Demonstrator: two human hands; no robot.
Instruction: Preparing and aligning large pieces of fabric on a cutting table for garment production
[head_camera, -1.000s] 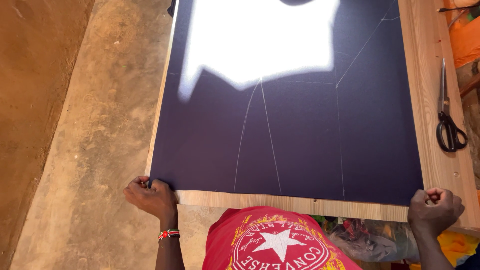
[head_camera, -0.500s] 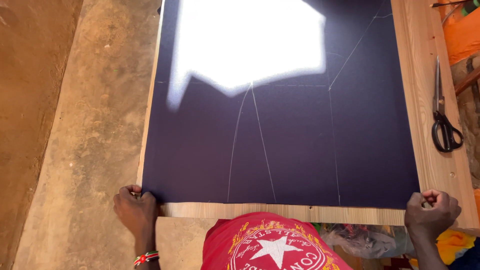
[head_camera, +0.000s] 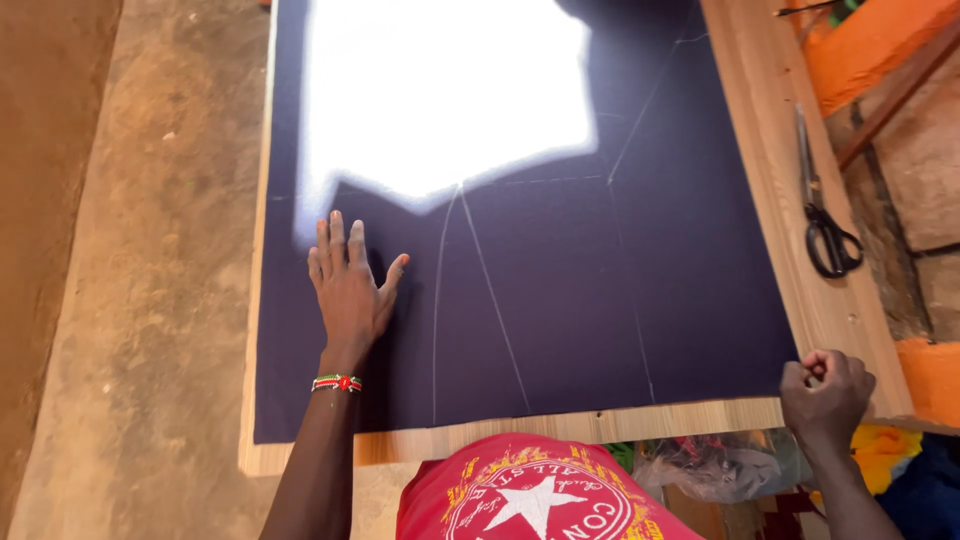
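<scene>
While flat, left hand (head_camera: 350, 285) on dark cloth (head_camera: 560, 300)

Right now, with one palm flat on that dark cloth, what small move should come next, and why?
Probably sweep the left hand outward across the dark cloth to flatten it, while the right hand pinches the near corner. The palm already lies flat beside the chalk lines.

Red shirt (head_camera: 530, 495) with white star print; beaded red-green-white bracelet (head_camera: 336, 383) on left wrist; arms bare.
</scene>
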